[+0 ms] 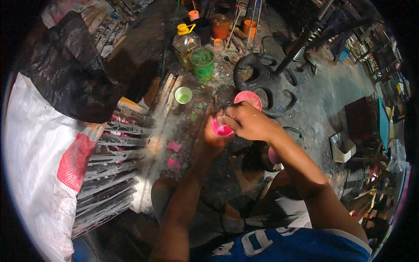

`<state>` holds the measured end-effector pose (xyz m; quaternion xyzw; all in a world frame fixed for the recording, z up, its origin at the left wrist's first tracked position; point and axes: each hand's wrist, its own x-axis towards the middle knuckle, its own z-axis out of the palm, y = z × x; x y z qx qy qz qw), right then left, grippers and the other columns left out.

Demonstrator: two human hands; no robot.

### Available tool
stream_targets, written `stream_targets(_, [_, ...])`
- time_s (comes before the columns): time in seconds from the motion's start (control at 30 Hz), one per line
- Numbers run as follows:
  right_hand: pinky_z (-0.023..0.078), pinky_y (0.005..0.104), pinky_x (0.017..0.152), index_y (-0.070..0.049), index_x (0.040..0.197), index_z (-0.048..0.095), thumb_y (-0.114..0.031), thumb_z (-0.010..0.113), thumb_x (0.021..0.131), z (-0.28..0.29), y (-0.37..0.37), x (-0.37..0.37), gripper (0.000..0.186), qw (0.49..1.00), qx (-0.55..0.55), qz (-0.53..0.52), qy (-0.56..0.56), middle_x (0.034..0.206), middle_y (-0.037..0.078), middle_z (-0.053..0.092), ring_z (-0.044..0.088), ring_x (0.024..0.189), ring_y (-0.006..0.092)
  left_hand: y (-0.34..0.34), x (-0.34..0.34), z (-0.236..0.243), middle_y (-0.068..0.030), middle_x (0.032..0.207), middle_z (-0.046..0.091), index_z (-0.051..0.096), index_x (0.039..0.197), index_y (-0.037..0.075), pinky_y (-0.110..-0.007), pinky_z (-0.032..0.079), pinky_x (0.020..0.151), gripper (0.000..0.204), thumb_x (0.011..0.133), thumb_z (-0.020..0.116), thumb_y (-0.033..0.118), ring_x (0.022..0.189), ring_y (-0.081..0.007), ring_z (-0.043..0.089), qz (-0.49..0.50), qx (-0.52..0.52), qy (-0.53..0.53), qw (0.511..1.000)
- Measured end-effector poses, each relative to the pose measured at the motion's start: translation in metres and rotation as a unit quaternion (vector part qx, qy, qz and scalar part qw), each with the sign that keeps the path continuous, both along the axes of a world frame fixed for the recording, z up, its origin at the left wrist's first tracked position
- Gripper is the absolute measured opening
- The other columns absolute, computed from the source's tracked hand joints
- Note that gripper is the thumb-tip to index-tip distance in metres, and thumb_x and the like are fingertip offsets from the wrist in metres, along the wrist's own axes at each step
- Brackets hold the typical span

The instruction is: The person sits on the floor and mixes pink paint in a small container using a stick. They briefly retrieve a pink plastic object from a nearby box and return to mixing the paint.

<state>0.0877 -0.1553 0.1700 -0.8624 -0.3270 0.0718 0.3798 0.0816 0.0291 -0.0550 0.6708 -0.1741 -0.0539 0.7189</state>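
Note:
My left hand is wrapped round a small cup of bright pink material. My right hand reaches over that cup with fingers pinched inside its rim; whatever they grip is too small and hidden to name. Just behind my right hand is a wider tub with a pink top. A pale green cup stands to the left, and pink scraps lie on the stained work surface.
A green-stained container, a yellow-capped jug and orange pots stand behind. A black metal base with a post is at right. A white sack and coated sticks fill the left; a white box lies at right.

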Motion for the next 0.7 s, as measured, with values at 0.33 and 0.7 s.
stream_targets(0.33, [0.052, 0.0538, 0.077, 0.0, 0.098, 0.076, -0.022, 0.066, 0.106, 0.0, -0.007, -0.003, 0.025, 0.994, -0.102, -0.015, -0.043, 0.091, 0.023, 0.072, 0.068, 0.085, 0.0453, 0.005, -0.026, 0.049, -0.0164, 0.124, 0.069, 0.062, 0.135, 0.002, -0.045, 0.055, 0.099, 0.065, 0.08, 0.093, 0.018, 0.114, -0.0343, 0.069, 0.075, 0.151, -0.04, 0.985])
stream_targets(0.7, [0.053, 0.0546, 0.08, 0.001, 0.101, 0.075, -0.027, 0.068, 0.106, -0.005, -0.004, -0.001, 0.029, 0.998, -0.06, 0.003, -0.023, 0.094, 0.024, 0.073, 0.069, 0.089, 0.0459, -0.01, 0.0, 0.007, -0.0178, 0.117, 0.068, 0.064, 0.127, 0.004, -0.047, 0.055, 0.098, 0.052, 0.082, 0.089, 0.013, 0.109, -0.0401, 0.068, 0.025, -0.026, 0.025, 0.999])
